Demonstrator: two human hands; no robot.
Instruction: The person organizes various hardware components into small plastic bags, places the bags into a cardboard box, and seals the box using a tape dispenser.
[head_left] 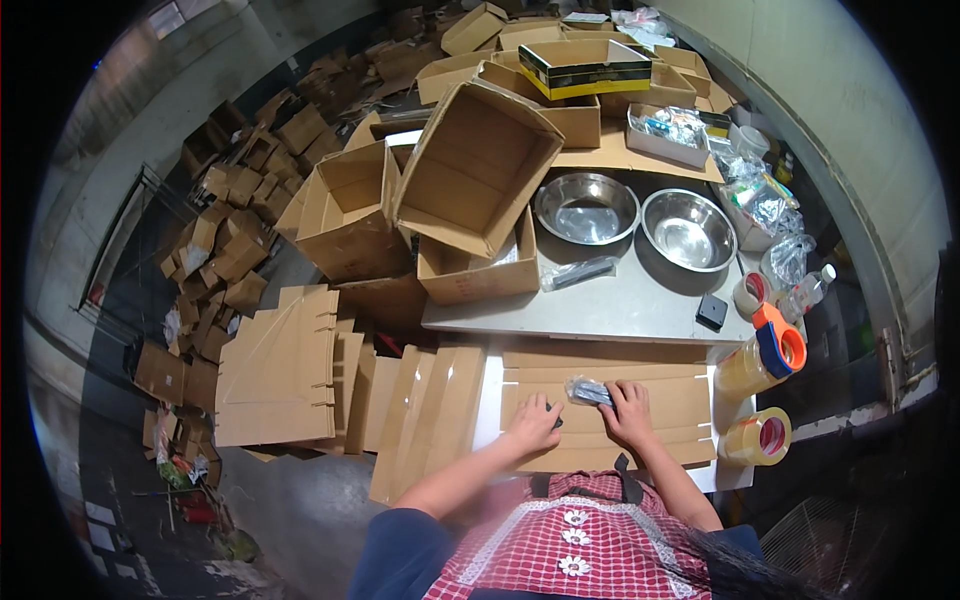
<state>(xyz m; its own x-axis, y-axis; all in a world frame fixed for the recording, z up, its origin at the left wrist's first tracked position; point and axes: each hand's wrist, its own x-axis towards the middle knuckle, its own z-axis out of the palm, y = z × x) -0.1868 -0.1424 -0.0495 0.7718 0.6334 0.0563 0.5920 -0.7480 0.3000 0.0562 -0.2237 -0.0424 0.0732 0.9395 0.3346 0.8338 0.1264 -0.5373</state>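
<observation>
A flat, creased cardboard sheet (pixel 650 362) lies on the table in front of me, under both hands. My left hand (pixel 533 426) is closed round a small dark object (pixel 556 414), mostly hidden by the fingers; its kind cannot be made out. My right hand (pixel 628 411) rests with bent fingers on the right end of a small clear plastic bag (pixel 585 390) with dark, elongated pieces in it. The bag lies on the sheet, a short way to the right of my left hand and beyond it.
Two steel bowls (pixel 588 208) stand beyond, near a bagged dark item (pixel 582 272) and a small black box (pixel 711 312). Tape rolls (pixel 755 437) and an orange-and-blue tape dispenser (pixel 778 341) stand at right. Folded cardboard (pixel 278 370) and open boxes (pixel 480 170) crowd the left and back.
</observation>
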